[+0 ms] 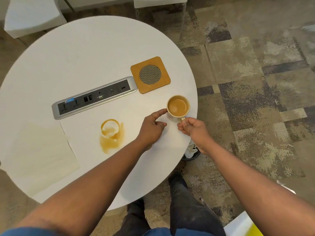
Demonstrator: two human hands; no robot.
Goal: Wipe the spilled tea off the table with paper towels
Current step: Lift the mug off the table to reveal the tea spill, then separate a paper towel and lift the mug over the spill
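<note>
Tan spilled tea [111,136] pooled on white bench [85,53], left of both hands, beside paper towels [40,155]. Right hand [192,128] pinching cup [178,106] handle; left hand [151,126] loosely curled, fingertip seemingly touching cup. No legible writing.

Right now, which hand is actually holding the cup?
The right hand: it pinches the handle of the cup. The left hand only touches the cup's side with a fingertip.

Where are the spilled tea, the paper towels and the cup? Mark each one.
spilled tea [111,136]: head view, on the middle of the brown puddle.
paper towels [42,155]: head view, on the flat top sheet.
cup [178,106]: head view, on the tea surface inside the rim.
</note>
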